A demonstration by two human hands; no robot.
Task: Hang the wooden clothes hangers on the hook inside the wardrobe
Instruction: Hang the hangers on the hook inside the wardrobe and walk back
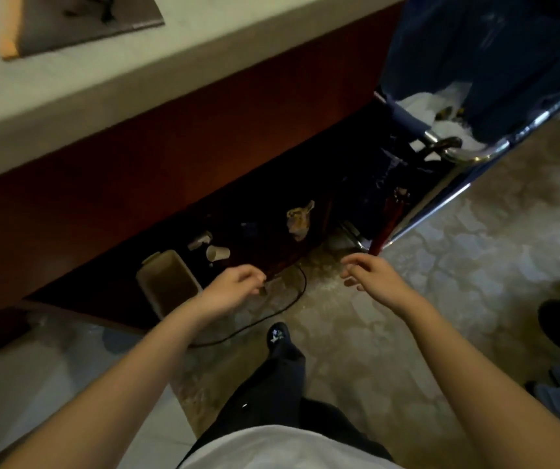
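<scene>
My left hand (234,282) hangs out in front of me with the fingers loosely curled and nothing that I can see inside them; my right hand (373,275) is beside it, well apart, fingers slack and half spread, holding nothing either; below them are my dark trouser leg and shoe (278,333) on the mottled floor (441,265), and a black cable (288,299) loops across it just past my left hand; further out a beige waste bin (170,282) stands under the overhang of the tabletop (102,79), with a paper cup (217,253) lying on its side near it and a crumpled bag (300,218) deeper in the shadow; to my right is a cart with a chrome rail (468,157) and a blue sack (475,79)

As for the task, I judge it either not begun or between trips; the wooden clothes hangers are nowhere in sight, and neither hand carries one; the wardrobe and its hook are out of view too, so I cannot say how many already hang there

The picture is smeared; the recess under the tabletop is too dark to read, and the small thing on the floor by my left fingertips is unclear
</scene>
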